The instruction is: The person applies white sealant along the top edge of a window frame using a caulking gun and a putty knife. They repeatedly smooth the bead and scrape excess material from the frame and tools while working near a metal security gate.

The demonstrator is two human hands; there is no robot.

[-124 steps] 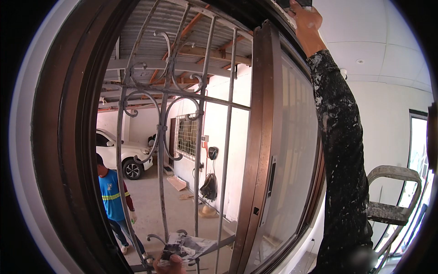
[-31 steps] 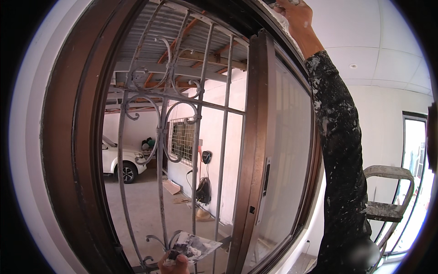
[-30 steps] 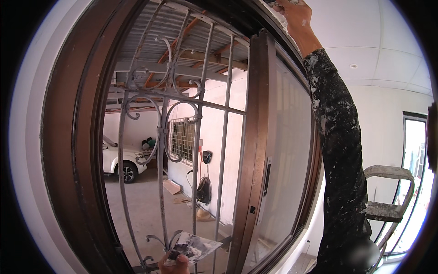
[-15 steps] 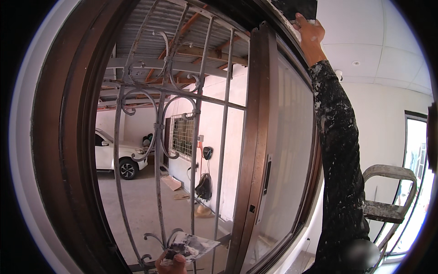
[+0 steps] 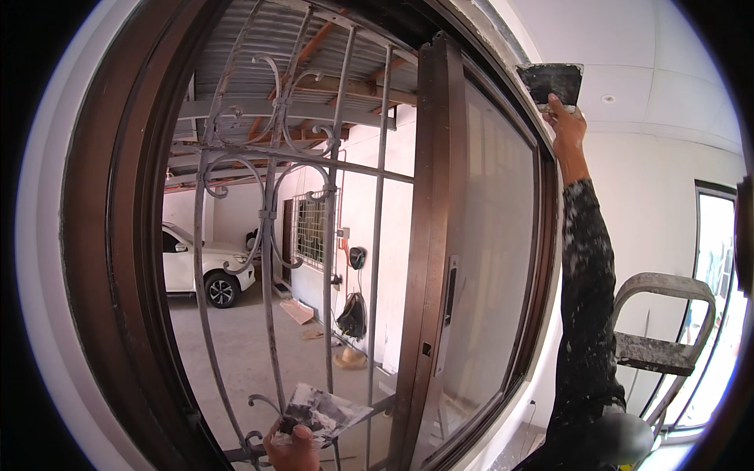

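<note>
My right hand (image 5: 568,124) is raised at upper right, gripping a black flat putty blade (image 5: 556,81) beside the white strip (image 5: 506,39) along the outside of the brown window frame (image 5: 118,235); my sleeve is spattered with white. At the bottom, my left hand (image 5: 290,446) holds a flat blade smeared with white and dark putty (image 5: 330,410), in front of the grey scrolled iron grille (image 5: 269,220). A frosted sliding pane (image 5: 496,251) stands at the frame's right side.
A step ladder (image 5: 652,349) stands behind my right arm, near a bright glazed doorway (image 5: 711,243). Beyond the grille are a white car (image 5: 196,255), a wall with a barred window (image 5: 310,228), hanging items and board pieces (image 5: 297,312) on the floor.
My right hand with the black blade has moved down and to the right. My left hand has risen slightly. The person in blue seen earlier outside is out of sight.
</note>
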